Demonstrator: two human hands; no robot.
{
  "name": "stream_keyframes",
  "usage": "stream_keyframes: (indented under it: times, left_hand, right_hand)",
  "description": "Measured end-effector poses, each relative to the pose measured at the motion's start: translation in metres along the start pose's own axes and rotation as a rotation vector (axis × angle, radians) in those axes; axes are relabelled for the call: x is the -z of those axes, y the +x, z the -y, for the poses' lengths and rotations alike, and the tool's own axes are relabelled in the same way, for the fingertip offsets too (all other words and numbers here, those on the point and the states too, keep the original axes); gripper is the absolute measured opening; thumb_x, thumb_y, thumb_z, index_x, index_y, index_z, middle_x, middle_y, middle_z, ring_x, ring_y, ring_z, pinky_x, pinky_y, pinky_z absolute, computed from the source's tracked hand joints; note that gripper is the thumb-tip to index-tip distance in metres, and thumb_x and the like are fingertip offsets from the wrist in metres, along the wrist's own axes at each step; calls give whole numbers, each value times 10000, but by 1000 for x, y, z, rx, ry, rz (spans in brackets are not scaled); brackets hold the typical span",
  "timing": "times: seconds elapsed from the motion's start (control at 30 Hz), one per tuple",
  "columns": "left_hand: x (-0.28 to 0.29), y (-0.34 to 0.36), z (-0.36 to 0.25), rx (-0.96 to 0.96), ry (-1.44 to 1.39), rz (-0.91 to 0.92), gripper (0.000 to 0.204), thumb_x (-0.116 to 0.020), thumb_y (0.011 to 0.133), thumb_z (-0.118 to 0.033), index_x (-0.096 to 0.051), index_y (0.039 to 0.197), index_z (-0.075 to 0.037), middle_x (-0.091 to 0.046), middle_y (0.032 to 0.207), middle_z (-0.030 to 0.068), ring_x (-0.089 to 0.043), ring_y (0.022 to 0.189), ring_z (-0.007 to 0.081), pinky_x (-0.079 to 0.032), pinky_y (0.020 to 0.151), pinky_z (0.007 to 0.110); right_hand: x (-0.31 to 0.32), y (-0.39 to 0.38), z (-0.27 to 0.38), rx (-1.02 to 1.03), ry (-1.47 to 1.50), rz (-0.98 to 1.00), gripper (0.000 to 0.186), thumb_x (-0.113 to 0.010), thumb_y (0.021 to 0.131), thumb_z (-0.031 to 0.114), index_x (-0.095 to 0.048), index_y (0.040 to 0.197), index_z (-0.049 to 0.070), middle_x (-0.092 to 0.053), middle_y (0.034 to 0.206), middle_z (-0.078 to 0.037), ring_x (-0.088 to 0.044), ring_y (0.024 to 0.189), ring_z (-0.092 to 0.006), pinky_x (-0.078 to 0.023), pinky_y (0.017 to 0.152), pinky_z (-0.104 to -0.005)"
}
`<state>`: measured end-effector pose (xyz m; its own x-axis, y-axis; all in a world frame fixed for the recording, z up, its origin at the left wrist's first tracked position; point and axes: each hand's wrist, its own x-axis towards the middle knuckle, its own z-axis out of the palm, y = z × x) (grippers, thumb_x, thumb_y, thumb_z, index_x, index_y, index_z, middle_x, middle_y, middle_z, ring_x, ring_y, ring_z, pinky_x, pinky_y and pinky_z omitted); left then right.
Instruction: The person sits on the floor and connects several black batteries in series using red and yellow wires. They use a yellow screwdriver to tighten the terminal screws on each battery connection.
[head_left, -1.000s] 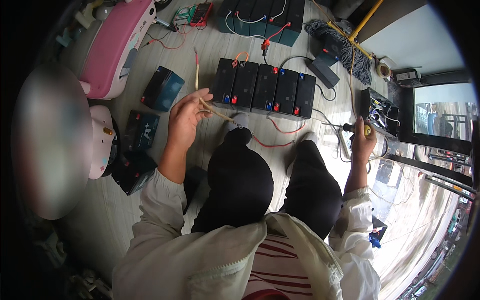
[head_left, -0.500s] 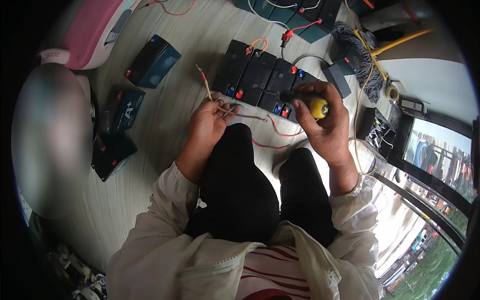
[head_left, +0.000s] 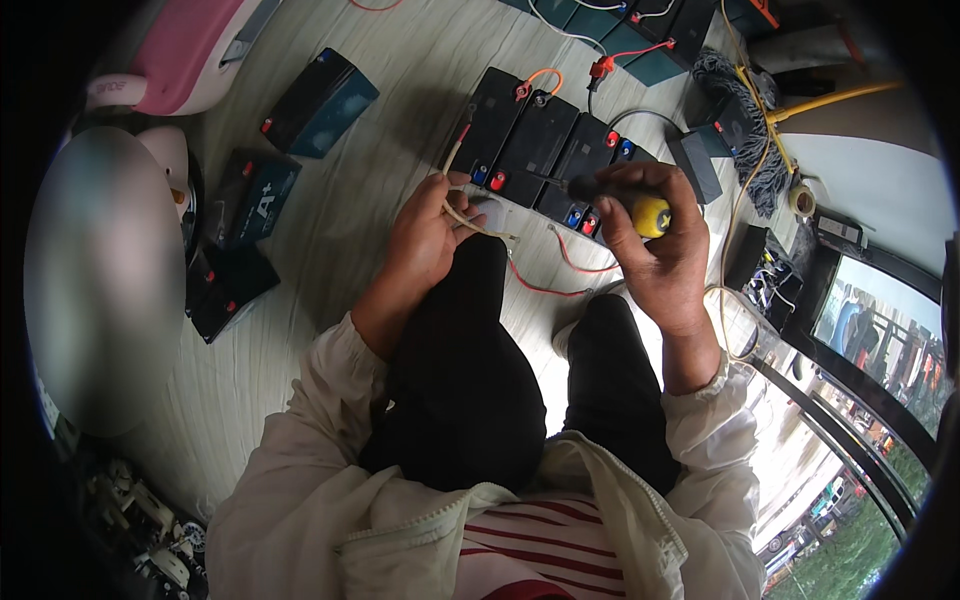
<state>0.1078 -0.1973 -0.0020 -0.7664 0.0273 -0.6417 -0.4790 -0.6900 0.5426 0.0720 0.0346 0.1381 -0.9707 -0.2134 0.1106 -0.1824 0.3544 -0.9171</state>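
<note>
Above the pale floor point(head_left: 335, 225), as the head view shows it, the person's left hand point(head_left: 428, 228) holds a cream-coloured wire point(head_left: 454, 156), its fingers bent and closed narrowly around it. The wire's upper part is red and stands in front of the leftmost battery in a row of black batteries point(head_left: 538, 140), while its other end comes out under the fingers and slants down to the right, near the person's knee. At the right side, the right hand point(head_left: 660, 250) grips a screwdriver point(head_left: 586, 188) with a black and yellow handle, the fingers wrapped around this handle. The thin shaft points to the left, over the same row; whether its tip touches a battery, I cannot tell. On these batteries are red and blue terminals, and an orange wire point(head_left: 545, 73) joins the two leftmost ones at their far end. On the floor in front of the row lies a red cable point(head_left: 540, 286). To the left of the hands, three separate batteries point(head_left: 322, 105) rest on the floor, well apart from the row. Beyond the row, to the right, are a dark block point(head_left: 694, 166) and a grey mop point(head_left: 748, 150).
</note>
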Motion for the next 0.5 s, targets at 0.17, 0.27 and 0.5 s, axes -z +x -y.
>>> stream_keyframes:
  times: [0.17,0.27,0.5]
  left_hand:
    - [3,-1,1,10,33,27,290,-495,1063,-299,-621,1157,-55,-568,921,28,-593,931,185,-524,926,419]
    - [4,-2,2,-3,55,53,292,-517,1056,-316,-637,1153,-68,-588,932,13,-613,942,174,-516,902,380]
    - [3,-2,-1,-6,89,51,282,-514,1061,-294,-633,1153,-56,-590,902,8,-623,924,164,-515,894,358]
  right_hand:
    - [-3,-3,4,-14,13,27,282,-764,887,32,-572,1093,15,-703,994,-74,-668,891,-124,-538,805,-270]
    - [-4,-4,8,-47,13,72,253,-741,907,32,-576,1098,15,-690,1076,-90,-656,960,-132,-521,853,-270]
    - [-7,-3,5,-78,19,90,246,-727,919,32,-589,1123,16,-686,1119,-79,-651,978,-124,-513,869,-264]
